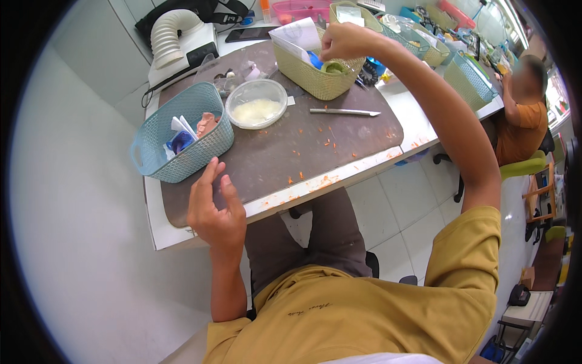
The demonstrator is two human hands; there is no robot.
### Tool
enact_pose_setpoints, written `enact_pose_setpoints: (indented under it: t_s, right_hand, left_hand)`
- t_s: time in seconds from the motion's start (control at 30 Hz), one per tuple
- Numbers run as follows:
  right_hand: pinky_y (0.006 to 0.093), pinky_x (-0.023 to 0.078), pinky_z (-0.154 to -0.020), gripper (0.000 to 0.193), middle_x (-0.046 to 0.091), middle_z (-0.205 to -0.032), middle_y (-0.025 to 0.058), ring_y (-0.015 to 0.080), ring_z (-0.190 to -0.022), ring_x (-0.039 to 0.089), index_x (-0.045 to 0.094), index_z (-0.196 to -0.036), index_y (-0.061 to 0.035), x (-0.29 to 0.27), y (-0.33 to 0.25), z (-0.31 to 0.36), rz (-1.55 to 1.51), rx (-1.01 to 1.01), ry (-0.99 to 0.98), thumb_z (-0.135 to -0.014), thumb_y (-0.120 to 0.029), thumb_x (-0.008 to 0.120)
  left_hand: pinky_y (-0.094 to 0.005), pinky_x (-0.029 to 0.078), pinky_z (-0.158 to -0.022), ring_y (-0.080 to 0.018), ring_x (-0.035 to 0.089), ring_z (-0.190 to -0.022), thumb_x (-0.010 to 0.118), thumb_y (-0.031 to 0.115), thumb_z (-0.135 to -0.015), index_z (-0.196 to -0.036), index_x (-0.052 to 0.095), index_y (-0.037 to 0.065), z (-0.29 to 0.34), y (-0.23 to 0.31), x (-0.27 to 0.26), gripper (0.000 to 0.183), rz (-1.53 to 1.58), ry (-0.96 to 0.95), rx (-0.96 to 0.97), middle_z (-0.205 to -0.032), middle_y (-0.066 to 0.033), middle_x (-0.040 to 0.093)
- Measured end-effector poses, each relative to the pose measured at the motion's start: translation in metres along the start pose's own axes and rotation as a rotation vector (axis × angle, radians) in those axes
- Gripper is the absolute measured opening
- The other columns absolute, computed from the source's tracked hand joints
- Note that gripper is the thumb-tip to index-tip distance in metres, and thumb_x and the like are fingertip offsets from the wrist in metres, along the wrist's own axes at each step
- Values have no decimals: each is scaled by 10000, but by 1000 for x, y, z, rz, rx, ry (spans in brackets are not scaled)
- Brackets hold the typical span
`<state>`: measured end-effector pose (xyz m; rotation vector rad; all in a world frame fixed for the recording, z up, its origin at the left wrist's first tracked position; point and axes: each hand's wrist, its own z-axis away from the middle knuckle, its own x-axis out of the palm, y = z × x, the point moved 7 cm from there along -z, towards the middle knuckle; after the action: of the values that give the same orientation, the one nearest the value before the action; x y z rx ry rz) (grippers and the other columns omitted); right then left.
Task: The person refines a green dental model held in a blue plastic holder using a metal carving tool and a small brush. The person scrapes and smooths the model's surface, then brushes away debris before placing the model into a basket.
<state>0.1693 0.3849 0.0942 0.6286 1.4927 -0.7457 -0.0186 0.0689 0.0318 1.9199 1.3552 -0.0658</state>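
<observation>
The right hand [350, 42] is raised over the far rim of a pale yellow-green woven plastic basket [316, 80], its fingers curled in; their tips are hidden, so whether they grip anything cannot be told. That basket stands toward the back of a brown mat [267, 161] on the white counter [415, 112] and holds white paper [300, 36], something blue and a rounded green piece [334, 68].

The left hand [218, 203] is empty, fingers loosely spread and slightly bent, at the counter's front edge just beside a light blue woven basket [206, 151]. Inside the latter are a pinkish dental model [207, 124] and some folded white and blue material.

Between the two baskets sits a round clear tub [259, 87] with a pale, creamy substance in it. A slim metal-handled knife [344, 111] lies to the right, and orange shavings [291, 180] dot the mat and front edge. Behind the blue basket stands a white device with a ribbed hose [171, 41]. At far right, a co-worker in an orange-brown shirt [526, 134] sits at the counter.
</observation>
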Motion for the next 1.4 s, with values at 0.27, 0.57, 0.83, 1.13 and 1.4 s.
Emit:
enact_pose_setpoints:
  t_s: [0.27,0.57,0.83,1.13,1.4]
  right_hand:
    - [324,502,-557,360,654,-595,96,209,-559,647,695,-715,-24,13,-12,4,86,100,-150,-766,-380,681]
    - [268,550,-572,376,667,-703,98,160,-581,668,710,-874,-23,-7,-6,32,-215,234,113,-825,-392,663]
    - [242,543,-599,444,674,-809,67,109,-645,641,694,-1058,-24,-44,19,58,-483,234,356,-893,-431,631]
    - [195,429,-476,397,594,-667,-6,46,-499,517,698,-1008,-25,-61,20,102,-895,171,373,-895,-404,655]
    - [188,395,-417,297,547,-588,-30,26,-459,501,660,-843,-38,-20,-9,145,-1231,114,164,-908,-328,659]
  left_hand:
    - [-329,519,-830,-223,683,-917,576,12,-884,-1128,656,-6,1,0,1,258,19,-48,12,-985,-129,708]
    - [-304,478,-919,-171,650,-992,528,67,-954,-1166,610,-27,-6,-2,7,246,595,-206,-224,-1019,-130,697]
    - [-311,493,-916,-174,635,-1034,565,103,-941,-1229,562,-11,-10,29,66,310,935,-438,-278,-1103,-128,671]
    - [-351,455,-987,-215,569,-1121,588,146,-940,-1377,424,-38,-31,77,110,502,1001,-377,-236,-1296,-175,543]
    - [-330,477,-982,-201,563,-1157,633,45,-889,-1358,437,-91,-42,112,131,526,1173,-421,-237,-1293,-186,542]
